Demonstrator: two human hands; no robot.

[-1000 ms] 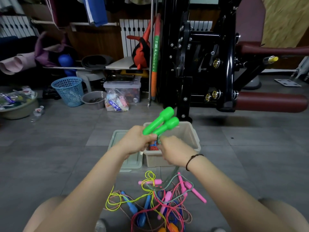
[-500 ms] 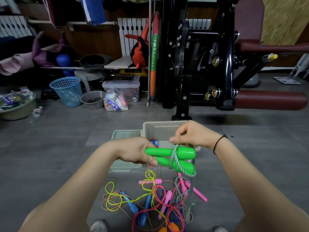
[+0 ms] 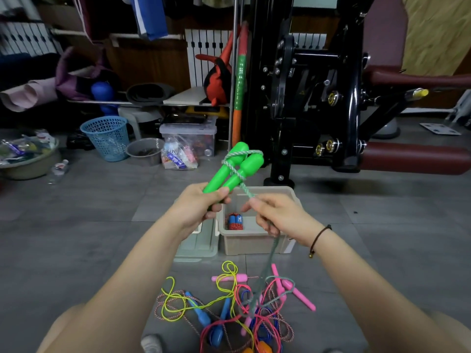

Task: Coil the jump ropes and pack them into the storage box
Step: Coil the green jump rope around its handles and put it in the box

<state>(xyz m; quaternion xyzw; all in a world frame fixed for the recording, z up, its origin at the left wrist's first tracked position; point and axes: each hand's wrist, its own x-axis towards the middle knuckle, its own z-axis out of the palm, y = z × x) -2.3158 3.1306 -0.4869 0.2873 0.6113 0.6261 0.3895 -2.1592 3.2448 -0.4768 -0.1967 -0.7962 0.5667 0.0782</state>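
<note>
Head cam: our L hand (image 3: 196,212) grips both green handles (image 3: 239,169), R hand (image 3: 277,217) pinches cord (image 3: 245,187). We'd wind taut, wraps side by side

Box (image 3: 254,243) top open; rope tangle (image 3: 243,310) nr

Coiled rope (image 3: 235,221) inside storage box (image 3: 254,242)

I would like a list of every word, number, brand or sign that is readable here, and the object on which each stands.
Nothing is readable.
Yellow triangular sticker on the black machine: a sign, too small to read.
Packets in the clear bag: print blurred.
Bottle label: blurred.
Blue bundle in the storage box: white marks, too small.
Green handles in the left hand, rope in the right hand: no print visible.
</note>
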